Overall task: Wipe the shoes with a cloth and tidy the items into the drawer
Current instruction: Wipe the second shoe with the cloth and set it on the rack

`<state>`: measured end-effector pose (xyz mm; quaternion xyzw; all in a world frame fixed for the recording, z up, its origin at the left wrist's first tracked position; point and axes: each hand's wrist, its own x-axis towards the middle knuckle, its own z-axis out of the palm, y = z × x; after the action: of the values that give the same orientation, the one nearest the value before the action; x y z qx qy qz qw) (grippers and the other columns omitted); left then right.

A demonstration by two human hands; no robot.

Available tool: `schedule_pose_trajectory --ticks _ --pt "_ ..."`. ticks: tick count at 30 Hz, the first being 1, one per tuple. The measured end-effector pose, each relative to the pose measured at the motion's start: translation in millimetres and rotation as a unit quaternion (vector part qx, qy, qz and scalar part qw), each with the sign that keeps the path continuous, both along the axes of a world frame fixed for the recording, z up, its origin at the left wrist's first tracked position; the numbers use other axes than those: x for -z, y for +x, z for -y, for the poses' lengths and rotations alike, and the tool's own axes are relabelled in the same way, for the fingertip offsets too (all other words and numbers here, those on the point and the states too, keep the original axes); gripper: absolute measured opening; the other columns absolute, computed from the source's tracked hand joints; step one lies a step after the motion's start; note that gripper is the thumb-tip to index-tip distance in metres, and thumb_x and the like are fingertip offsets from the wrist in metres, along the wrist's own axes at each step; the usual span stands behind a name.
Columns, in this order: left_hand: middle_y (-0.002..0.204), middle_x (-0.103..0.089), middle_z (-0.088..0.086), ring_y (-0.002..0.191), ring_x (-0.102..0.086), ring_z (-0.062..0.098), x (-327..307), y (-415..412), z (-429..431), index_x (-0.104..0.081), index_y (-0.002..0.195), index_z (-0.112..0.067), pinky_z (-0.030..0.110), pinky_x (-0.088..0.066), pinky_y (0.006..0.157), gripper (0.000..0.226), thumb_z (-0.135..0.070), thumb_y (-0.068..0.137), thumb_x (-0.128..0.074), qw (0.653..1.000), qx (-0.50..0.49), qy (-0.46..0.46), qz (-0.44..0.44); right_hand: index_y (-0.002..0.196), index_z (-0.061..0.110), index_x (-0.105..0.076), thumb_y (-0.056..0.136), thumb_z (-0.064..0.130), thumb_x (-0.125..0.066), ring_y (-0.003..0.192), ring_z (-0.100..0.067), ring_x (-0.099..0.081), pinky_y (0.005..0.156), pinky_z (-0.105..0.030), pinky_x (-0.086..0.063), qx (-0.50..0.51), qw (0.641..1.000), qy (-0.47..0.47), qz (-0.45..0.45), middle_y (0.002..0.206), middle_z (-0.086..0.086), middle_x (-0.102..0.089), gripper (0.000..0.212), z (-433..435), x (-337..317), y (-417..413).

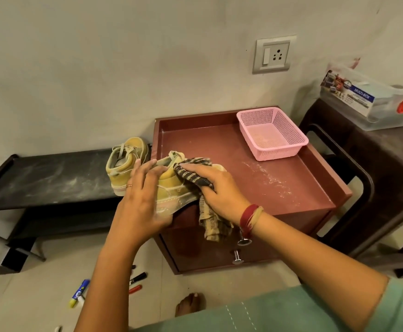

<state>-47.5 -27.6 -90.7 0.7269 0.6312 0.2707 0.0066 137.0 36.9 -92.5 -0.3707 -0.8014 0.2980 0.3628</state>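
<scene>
Green sleeve [291, 312] bottom frame. Left hand [143, 200] clamping shoe [171, 185] heel, centre; right hand [216, 190] fingers [195, 168] bunching cloth [192, 176] on upper. Brace firm, stroke along dusty sole edge.

Pale wall [123, 68] (1 socket [273, 55]), tiled floor [39, 295], black bench [51, 180].

Basket: pink plastic mesh basket [272, 134].
Socket: grey wall socket plate [273, 55], above the basket.
Box: clear plastic storage box [368, 104], right of the basket.
</scene>
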Motion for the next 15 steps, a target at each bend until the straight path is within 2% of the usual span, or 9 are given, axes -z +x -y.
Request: schedule_pose_trajectory --ticks 4,6,8,12,13,15 --pt "0.149 -0.027 0.000 0.147 -0.008 0.024 0 3 0 -0.030 0.133 -0.030 0.040 -0.041 0.096 0.092 -0.022 0.060 -0.084 1.000 0.010 0.003 -0.017 0.130 0.014 -0.055 0.076 -0.016 -0.045 0.125 -0.015 -0.046 0.112 -0.033 -0.031 0.104 0.994 -0.009 0.005 0.133 -0.005 -0.055 0.062 -13 5 2" --pt "0.148 -0.028 0.001 0.147 -0.010 0.024 1 3 1 -0.031 0.134 -0.028 0.039 -0.042 0.095 0.092 -0.021 0.060 -0.084 1.000 0.009 0.009 -0.019 0.133 0.018 -0.050 0.077 -0.014 -0.046 0.128 -0.006 -0.039 0.114 -0.025 -0.026 0.068 0.998 -0.006 -0.002 0.137 -0.001 -0.050 0.065 0 3 -8" --pt "0.148 -0.029 0.001 0.147 -0.010 0.023 2 1 1 -0.032 0.134 -0.027 0.038 -0.040 0.096 0.091 -0.021 0.060 -0.085 1.000 0.008 0.012 -0.015 0.137 0.024 -0.045 0.077 -0.012 -0.046 0.132 -0.005 -0.033 0.114 -0.018 -0.018 0.014 0.999 0.017 0.024 0.142 0.001 -0.044 0.070 5 6 -13" --pt "0.147 -0.029 -0.002 0.148 -0.006 0.021 3 1 3 -0.033 0.134 -0.028 0.033 -0.035 0.097 0.089 -0.021 0.061 -0.085 0.999 0.023 0.011 -0.021 0.134 0.019 -0.049 0.078 -0.014 -0.044 0.131 -0.018 -0.041 0.108 -0.015 -0.018 0.126 0.990 -0.012 0.065 0.139 -0.004 -0.049 0.065 -18 9 2" --pt "0.148 -0.028 -0.002 0.148 -0.004 0.020 3 1 3 -0.033 0.134 -0.028 0.033 -0.033 0.098 0.089 -0.020 0.062 -0.085 0.999 0.028 0.012 -0.023 0.133 0.017 -0.050 0.078 -0.015 -0.044 0.129 -0.016 -0.043 0.105 -0.012 -0.018 0.132 0.990 -0.019 0.048 0.137 -0.004 -0.051 0.063 -18 6 1" --pt "0.150 -0.026 -0.001 0.148 -0.003 0.022 3 0 3 -0.033 0.133 -0.028 0.034 -0.029 0.103 0.087 -0.018 0.064 -0.084 0.999 0.035 0.012 -0.018 0.131 0.013 -0.053 0.076 -0.017 -0.045 0.125 -0.008 -0.044 0.106 -0.009 -0.022 0.081 0.996 -0.024 -0.005 0.134 -0.003 -0.053 0.063 -8 -1 -7"
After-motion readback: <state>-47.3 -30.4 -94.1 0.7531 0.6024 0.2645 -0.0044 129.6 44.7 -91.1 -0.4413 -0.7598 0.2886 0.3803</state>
